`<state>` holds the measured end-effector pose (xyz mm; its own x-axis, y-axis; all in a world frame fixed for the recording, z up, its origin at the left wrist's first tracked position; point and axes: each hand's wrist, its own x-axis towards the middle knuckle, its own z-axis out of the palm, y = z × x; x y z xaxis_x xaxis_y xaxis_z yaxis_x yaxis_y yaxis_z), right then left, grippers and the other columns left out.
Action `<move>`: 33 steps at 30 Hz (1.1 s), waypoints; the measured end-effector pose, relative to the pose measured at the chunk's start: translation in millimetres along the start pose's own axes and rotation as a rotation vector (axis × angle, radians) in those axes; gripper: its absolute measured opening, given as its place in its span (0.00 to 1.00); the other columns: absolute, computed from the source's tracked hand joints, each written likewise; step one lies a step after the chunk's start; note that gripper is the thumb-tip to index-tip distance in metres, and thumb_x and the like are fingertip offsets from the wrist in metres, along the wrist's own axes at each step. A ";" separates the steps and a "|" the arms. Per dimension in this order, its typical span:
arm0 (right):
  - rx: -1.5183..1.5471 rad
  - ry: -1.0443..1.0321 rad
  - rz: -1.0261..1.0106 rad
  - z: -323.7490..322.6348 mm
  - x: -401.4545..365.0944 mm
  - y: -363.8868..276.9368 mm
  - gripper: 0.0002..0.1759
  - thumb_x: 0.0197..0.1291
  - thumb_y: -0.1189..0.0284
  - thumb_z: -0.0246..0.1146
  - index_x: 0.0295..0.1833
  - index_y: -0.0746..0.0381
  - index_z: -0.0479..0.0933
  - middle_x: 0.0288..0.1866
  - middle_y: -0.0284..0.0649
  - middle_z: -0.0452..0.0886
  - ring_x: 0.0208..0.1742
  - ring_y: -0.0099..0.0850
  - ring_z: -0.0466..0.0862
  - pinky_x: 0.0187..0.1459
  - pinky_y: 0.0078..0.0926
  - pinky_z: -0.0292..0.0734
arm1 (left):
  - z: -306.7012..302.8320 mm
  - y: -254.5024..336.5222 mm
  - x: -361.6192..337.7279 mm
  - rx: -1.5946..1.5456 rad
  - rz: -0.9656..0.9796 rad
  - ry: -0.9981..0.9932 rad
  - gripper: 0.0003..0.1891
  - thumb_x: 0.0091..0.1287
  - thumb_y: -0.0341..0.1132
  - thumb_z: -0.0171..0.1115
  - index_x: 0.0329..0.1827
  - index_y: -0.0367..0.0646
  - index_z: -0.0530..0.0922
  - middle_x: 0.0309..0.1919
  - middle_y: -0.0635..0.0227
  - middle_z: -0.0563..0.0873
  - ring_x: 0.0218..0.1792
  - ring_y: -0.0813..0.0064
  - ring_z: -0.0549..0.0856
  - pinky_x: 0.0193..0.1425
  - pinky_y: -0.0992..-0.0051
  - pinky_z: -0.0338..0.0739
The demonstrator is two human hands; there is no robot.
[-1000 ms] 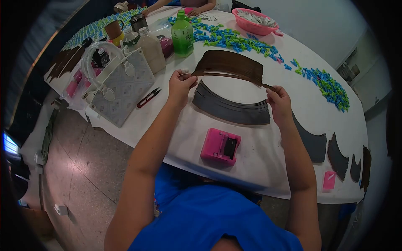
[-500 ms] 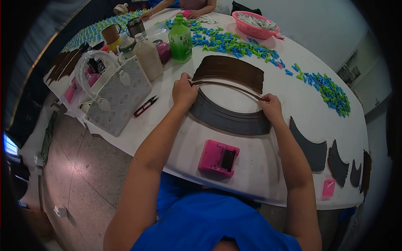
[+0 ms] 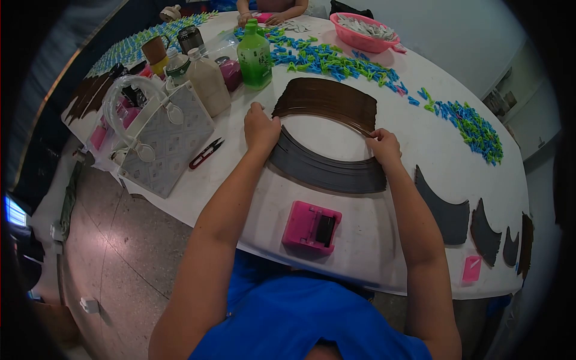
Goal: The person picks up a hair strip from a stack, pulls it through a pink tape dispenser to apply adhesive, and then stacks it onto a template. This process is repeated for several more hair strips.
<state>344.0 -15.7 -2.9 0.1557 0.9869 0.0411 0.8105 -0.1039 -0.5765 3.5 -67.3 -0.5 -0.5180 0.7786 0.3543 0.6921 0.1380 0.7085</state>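
Note:
A thin curved brown strip (image 3: pixel 327 117) lies along the lower edge of a fanned stack of brown strips (image 3: pixel 327 99). My left hand (image 3: pixel 262 127) is closed at the strip's left end, by the stack's lower left corner. At the other end my right hand (image 3: pixel 384 146) pinches the strip between thumb and fingers. Nearer to me, a fanned stack of dark grey curved strips (image 3: pixel 327 167) spreads between my wrists. A pink device with a black roller (image 3: pixel 312 228) sits below the grey stack.
Blue and green clips (image 3: pixel 336 63) cover the table's far side, beside a pink basket (image 3: pixel 366 42). Bottles (image 3: pixel 255 60), a handled bag (image 3: pixel 168 138) and red-handled snips (image 3: pixel 206 153) are left. Dark curved pieces (image 3: pixel 444 210) lie right. Another person's hands (image 3: pixel 276 19) are at the back.
The brown strip has moved away from me, up against the brown stack's lower edge. Both my hands shifted slightly with it. The other person's hand moved inward.

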 end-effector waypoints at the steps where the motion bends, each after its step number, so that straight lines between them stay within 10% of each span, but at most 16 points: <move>1: 0.000 0.000 0.001 0.3 0.3 0.0 0.18 0.53 0.58 0.75 0.48 0.53 0.89 0.34 0.30 0.85 0.39 0.29 0.86 0.48 0.37 0.77 | -0.2 0.8 -0.1 0.000 0.000 0.000 0.23 0.61 0.33 0.72 0.56 0.34 0.75 0.53 0.44 0.86 0.57 0.42 0.84 0.61 0.50 0.79; 33: -0.068 0.042 0.158 -7.2 -5.1 -19.9 0.29 0.57 0.51 0.75 0.58 0.57 0.81 0.56 0.43 0.89 0.62 0.45 0.86 0.63 0.49 0.76 | 3.6 -3.0 1.5 0.043 0.006 0.022 0.20 0.63 0.34 0.70 0.54 0.32 0.78 0.50 0.43 0.86 0.54 0.43 0.85 0.61 0.52 0.80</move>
<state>331.2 -19.6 14.2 0.3064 0.9518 -0.0107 0.8103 -0.2667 -0.5218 2.4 -64.3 -4.3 -0.5247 0.7656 0.3722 0.7158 0.1600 0.6798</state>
